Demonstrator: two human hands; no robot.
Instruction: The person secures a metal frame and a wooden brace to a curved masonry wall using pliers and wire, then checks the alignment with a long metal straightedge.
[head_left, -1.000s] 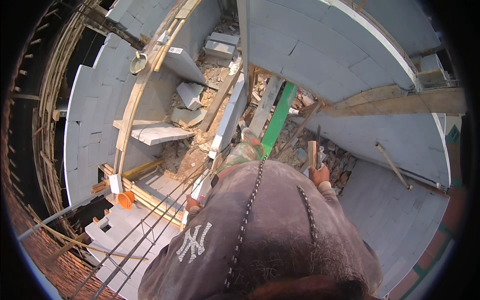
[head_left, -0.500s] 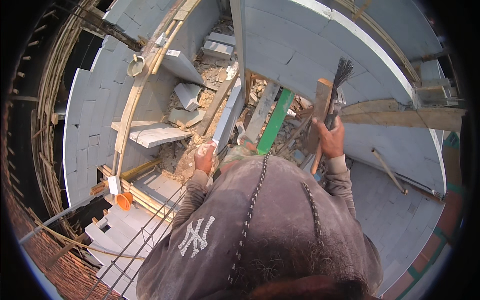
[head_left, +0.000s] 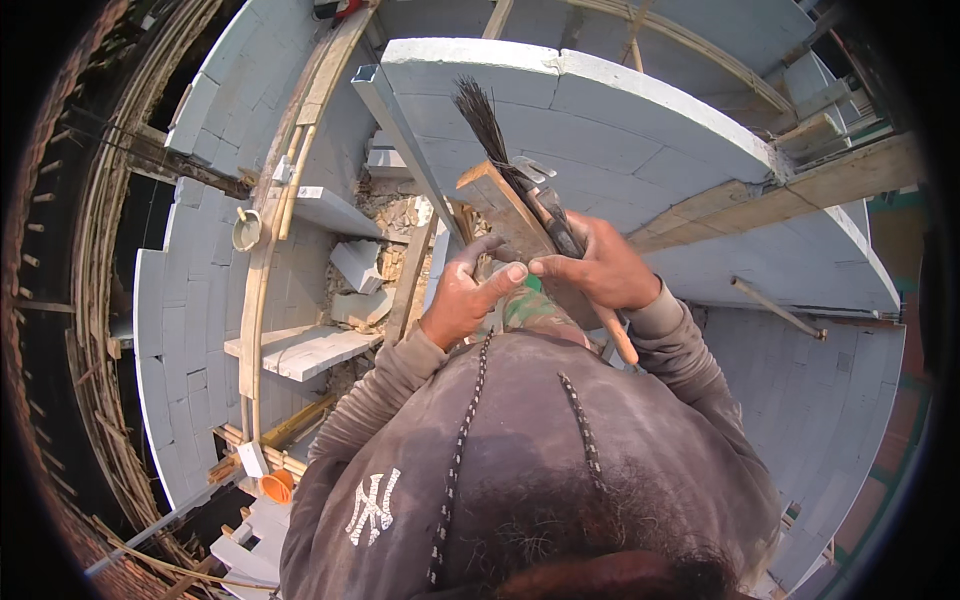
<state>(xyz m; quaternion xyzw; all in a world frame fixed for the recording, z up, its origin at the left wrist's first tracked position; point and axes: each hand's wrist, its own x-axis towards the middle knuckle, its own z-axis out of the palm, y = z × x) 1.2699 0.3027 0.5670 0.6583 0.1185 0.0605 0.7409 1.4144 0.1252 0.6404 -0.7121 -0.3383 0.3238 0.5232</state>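
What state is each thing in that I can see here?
Right hand: closed around the wire bundle.
Left hand: fingers curled, thumb apart; touching the board or not is unclear.
Wire bundle: gathered, splayed at its far end.
Wooden board: tilted, beside the wires.
Wooden handle: end sticking out past the right hand.
Metal tube: open at its top end.
Drawstring: hanging loose.

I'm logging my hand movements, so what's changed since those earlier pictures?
Your left hand rose and moved right; your right hand rose and moved left, carrying the wooden board and dark wire bundle. They're close together. Whether the left touches the board is unclear. Right grip kept; orange container remains lower left.
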